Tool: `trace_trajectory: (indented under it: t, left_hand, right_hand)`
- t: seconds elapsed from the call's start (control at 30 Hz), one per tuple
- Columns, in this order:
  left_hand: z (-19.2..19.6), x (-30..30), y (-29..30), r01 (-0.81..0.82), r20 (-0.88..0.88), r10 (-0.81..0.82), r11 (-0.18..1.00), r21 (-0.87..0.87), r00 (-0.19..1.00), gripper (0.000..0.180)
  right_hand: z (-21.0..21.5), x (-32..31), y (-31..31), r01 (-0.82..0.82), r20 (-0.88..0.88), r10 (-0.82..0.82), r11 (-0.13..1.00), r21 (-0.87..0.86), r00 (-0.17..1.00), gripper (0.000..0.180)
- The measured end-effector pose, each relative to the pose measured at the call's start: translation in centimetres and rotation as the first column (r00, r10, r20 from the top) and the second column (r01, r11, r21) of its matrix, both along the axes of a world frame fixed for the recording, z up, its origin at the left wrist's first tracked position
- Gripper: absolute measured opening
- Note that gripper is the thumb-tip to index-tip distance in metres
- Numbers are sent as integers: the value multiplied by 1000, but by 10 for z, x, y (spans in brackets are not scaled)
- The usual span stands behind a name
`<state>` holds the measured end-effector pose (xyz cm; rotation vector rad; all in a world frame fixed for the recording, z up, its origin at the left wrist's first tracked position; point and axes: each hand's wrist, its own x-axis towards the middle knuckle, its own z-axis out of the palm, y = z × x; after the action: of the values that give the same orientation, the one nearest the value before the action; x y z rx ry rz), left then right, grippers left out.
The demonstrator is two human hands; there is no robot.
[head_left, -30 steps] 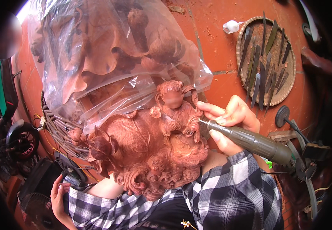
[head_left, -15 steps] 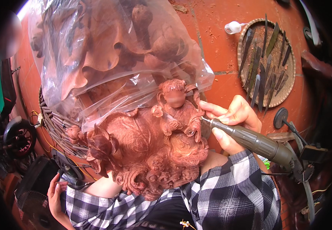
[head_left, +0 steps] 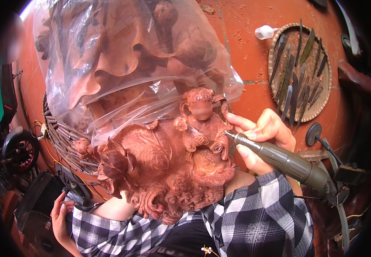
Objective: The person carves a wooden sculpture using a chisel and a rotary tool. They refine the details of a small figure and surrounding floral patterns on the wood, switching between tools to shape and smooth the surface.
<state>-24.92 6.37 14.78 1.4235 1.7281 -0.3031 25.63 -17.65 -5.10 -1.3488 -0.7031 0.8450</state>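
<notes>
- My checked sleeves come in at the lower edge, and the big reddish wood carving (head_left: 164,167) rests against me, its curled scrollwork lowest and nearest my body.
- My left hand (head_left: 60,216) is low at the left, well apart from the carving, fingers loosely curled against a dark fan (head_left: 35,222) on the floor; I cannot tell whether they grip any part of it.
- My right hand (head_left: 264,139) is clenched around a grey-green rotary tool (head_left: 286,160), held like a pen, thumb and forefinger pinching its front end.
- The tool's body runs back to the lower right over my wrist, and its tip lies at the right side of the small seated figure (head_left: 202,124) carved on top of the piece.
- So the figure is just to the left of my right fingers (head_left: 241,124), the tip touching or nearly touching the wood; I cannot tell which.
- Past the figure, a clear plastic bag (head_left: 121,60) drapes over the far half of the carving, with broad leaf shapes showing through it.
- At the left a woven basket rim (head_left: 59,137) sticks out from under the carving.
- Farther right, on the red tiled floor (head_left: 245,51), lies a round woven tray (head_left: 275,64) full of chisels (head_left: 296,77), well apart from my hand.
- A small white bottle (head_left: 266,32) lies just beyond the tray's upper left edge.
</notes>
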Motion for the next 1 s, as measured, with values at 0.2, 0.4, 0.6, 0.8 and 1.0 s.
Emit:
trace_trajectory:
  t: [0.2,0.4,0.6,0.8,1.0]
  left_hand:
    - [0,3,2,13,-3,-13,1000,-9,1000,50]
    - [1,2,0,9,-1,-9,1000,-9,1000,49]
    - [-1,5,3,6,2,-6,1000,-14,1000,48]
    - [-1,2,1,10,4,-9,1000,-4,1000,47]
    - [-1,0,2,33,0,-33,999,-3,999,49]
  right_hand:
    - [2,-4,10,136,13,-137,990,18,991,27]
    - [1,-1,-2,-6,-56,7,1000,26,998,27]
    - [5,-5,-7,58,-136,-63,998,-36,989,26]
    - [7,-6,-3,74,-90,-80,995,-59,993,27]
    - [3,-12,12,222,-26,-221,975,12,975,27]
